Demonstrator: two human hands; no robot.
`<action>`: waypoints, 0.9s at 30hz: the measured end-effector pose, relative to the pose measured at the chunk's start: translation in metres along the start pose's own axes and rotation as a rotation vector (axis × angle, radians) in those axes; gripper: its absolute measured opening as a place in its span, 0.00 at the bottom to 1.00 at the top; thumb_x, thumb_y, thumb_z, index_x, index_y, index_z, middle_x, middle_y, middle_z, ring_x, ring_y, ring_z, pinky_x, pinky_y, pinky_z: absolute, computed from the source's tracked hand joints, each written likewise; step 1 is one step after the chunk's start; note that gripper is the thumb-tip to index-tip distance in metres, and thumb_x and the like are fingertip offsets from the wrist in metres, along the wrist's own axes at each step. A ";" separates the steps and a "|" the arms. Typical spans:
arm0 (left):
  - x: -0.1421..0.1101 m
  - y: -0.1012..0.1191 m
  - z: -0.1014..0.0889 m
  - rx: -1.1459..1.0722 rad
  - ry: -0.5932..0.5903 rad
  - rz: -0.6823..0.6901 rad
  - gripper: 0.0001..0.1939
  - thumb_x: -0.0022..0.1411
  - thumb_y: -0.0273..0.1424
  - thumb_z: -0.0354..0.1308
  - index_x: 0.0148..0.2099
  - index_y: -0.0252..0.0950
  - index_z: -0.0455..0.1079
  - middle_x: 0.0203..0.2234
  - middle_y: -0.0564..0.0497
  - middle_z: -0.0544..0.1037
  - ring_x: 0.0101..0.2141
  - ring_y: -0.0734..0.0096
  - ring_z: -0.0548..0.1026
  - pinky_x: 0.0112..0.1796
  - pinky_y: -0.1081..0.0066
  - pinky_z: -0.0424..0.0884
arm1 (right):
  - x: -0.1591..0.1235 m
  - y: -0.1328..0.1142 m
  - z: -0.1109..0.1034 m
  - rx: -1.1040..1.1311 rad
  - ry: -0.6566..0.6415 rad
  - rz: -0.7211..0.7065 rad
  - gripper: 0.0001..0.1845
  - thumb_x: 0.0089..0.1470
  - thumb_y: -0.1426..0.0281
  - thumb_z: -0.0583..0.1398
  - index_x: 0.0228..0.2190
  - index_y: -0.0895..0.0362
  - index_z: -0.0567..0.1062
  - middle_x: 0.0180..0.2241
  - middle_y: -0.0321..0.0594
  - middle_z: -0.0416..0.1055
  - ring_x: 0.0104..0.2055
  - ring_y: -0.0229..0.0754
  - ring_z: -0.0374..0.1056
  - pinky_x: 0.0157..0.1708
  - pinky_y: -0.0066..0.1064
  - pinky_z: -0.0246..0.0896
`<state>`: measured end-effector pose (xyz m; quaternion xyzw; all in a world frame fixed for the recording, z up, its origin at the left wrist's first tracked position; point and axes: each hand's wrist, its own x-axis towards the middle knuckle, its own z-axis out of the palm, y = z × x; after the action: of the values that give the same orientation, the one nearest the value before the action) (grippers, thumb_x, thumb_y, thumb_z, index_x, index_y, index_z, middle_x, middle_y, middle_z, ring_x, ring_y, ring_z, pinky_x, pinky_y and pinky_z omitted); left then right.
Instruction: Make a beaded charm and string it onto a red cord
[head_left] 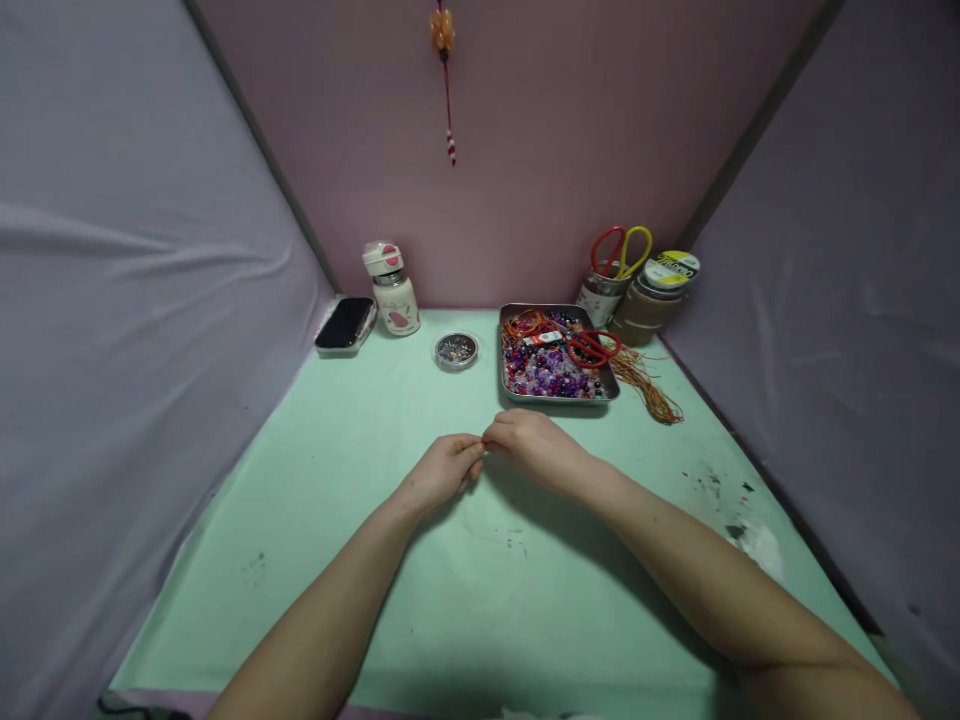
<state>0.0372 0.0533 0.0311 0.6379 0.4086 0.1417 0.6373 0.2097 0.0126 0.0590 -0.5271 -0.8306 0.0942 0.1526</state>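
My left hand (446, 468) and my right hand (531, 440) meet fingertip to fingertip above the middle of the pale green table. Both are closed in a pinch, thumb against fingers. Whatever sits between the fingertips is too small to make out. Just beyond my right hand lies a metal tray (556, 402) full of purple, clear, red and dark beads (551, 372). Red-handled scissors (592, 348) rest on the tray's right side. A bundle of orange and green cords (652, 395) spills beside it.
A round clear dish (457, 350) of small shiny pieces stands left of the tray. Farther left are a bottle (397, 303) and a phone (346, 323). Behind the tray stand a tin (598, 303) holding scissors and a jar (643, 312) topped by a spool (672, 268).
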 end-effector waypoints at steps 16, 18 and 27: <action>0.007 -0.007 0.005 0.120 0.282 0.106 0.08 0.53 0.34 0.55 0.31 0.35 0.69 0.19 0.57 0.65 0.23 0.76 0.62 0.27 0.74 0.58 | 0.033 0.072 -0.016 0.037 0.173 0.324 0.12 0.54 0.76 0.56 0.36 0.58 0.79 0.38 0.43 0.78 0.40 0.43 0.71 0.40 0.29 0.58; 0.007 -0.009 0.004 0.128 0.281 0.103 0.08 0.53 0.34 0.55 0.31 0.35 0.69 0.18 0.57 0.65 0.23 0.75 0.61 0.27 0.74 0.58 | 0.047 0.084 -0.016 -0.063 0.127 0.351 0.13 0.55 0.76 0.55 0.36 0.58 0.79 0.38 0.44 0.78 0.40 0.44 0.71 0.40 0.29 0.58; 0.004 -0.009 0.004 0.112 0.268 0.107 0.06 0.53 0.33 0.54 0.31 0.35 0.69 0.18 0.58 0.64 0.23 0.76 0.61 0.27 0.74 0.58 | 0.052 0.110 -0.004 -0.153 -0.046 0.328 0.08 0.49 0.72 0.61 0.33 0.57 0.80 0.34 0.45 0.77 0.36 0.45 0.71 0.36 0.29 0.58</action>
<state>0.0393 0.0519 0.0211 0.6687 0.4629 0.2363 0.5318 0.2839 0.1070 0.0355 -0.6634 -0.7415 0.0665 0.0755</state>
